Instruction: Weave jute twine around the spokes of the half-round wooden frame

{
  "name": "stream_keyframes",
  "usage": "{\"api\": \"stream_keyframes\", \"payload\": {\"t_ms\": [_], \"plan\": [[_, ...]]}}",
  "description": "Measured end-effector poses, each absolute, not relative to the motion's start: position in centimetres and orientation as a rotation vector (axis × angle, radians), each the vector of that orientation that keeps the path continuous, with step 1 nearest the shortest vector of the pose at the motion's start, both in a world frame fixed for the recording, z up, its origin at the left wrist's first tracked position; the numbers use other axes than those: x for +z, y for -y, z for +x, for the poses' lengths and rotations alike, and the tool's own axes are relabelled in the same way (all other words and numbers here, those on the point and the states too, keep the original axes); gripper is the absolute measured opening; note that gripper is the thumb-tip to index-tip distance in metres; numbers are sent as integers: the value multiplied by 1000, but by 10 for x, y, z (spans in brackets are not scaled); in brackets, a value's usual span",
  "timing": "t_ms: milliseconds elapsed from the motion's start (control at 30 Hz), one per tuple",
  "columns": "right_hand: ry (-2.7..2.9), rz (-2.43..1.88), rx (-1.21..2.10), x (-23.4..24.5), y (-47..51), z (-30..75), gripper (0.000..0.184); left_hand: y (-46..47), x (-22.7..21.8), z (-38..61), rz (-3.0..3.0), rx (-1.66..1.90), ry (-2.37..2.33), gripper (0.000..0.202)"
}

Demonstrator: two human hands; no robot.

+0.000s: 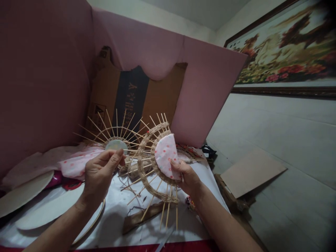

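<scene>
A half-round woven piece [147,168] with thin sticks radiating from it hangs above the white table. Twine is woven across the sticks in two curved bands, and a pink dotted cloth [165,152] covers its half-round centre. My right hand [186,175] grips this piece by its straight side, thumb on the cloth and the other fingers behind. On the left side, my left hand [101,171] is closed in a pinch, its thumb and forefinger at the tip of one stick [135,151]. A second woven piece [117,131] with radiating sticks stands behind, partly hidden.
White flat panels [52,204] and pink dotted cloth [70,166] lie at the left. A twine ball [135,169] and a brown strip [141,217] rest on the table. Behind stand a pink panel [202,87] and a cardboard box [162,94]; a board [252,171] is at the right.
</scene>
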State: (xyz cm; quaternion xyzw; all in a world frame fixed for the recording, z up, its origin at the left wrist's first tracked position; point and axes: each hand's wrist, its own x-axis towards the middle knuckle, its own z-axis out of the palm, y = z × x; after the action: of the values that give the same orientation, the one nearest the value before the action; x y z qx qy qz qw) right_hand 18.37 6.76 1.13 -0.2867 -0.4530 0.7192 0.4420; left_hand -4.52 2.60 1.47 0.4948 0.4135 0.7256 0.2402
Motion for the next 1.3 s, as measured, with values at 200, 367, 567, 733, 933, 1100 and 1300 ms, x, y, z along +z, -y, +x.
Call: {"api": "stream_keyframes", "payload": {"t_ms": [200,367,567,733,933,1100,1300], "plan": [[1091,-695,1791,11,-70,184,31,-29,15,-46,1229,2005,-1059,25],[1070,-650,1782,11,-70,183,29,-29,22,-43,987,2035,-1013,19],[994,-609,1752,7,-72,182,35,-34,21,-46,705,1946,-974,17],[909,-636,1723,9,-72,181,31,-39,13,-49,740,1754,-934,18],[853,-640,1676,8,-77,181,28,-34,16,-36,979,1429,-838,35],[843,-634,1684,8,-78,180,32,-36,11,-37,1016,1402,-834,28],[892,-657,1641,9,-76,180,30,-41,7,-43,904,1416,-864,27]]}}
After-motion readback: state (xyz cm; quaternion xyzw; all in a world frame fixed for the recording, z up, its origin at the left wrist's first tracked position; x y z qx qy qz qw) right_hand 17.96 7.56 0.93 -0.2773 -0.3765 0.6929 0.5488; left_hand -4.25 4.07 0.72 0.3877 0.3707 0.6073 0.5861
